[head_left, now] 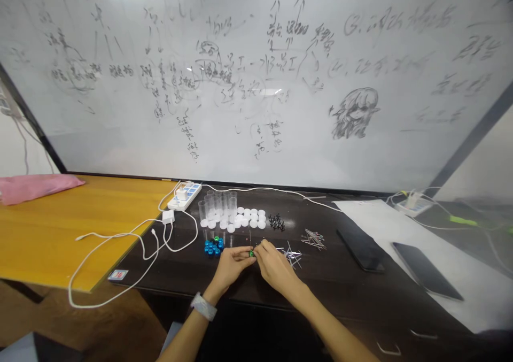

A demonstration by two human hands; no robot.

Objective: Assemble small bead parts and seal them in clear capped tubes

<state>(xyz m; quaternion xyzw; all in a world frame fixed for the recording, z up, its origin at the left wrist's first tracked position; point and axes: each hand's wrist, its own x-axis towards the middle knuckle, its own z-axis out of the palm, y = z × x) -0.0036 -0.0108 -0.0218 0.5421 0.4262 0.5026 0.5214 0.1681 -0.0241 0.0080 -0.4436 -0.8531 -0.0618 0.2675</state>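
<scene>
Near the front of the dark table, my left hand [232, 264] pinches a small green ball [251, 253] between its fingertips. My right hand [274, 264] meets it there with closed fingers; what those fingers hold is too small to make out. A thin upright pin [250, 237] shows just above the green ball. Left of my hands lies a cluster of shiny blue balls [214, 248] with a green one among them. Silver sticks [294, 256] lie to the right of my right hand.
Clear tubes [218, 204] and white caps [254, 217] stand behind my hands, beside small black pieces [276, 222]. Thin pins [315, 239] and a black phone [359, 251] lie to the right. White cables [140, 236] and a power strip [185, 196] are at the left.
</scene>
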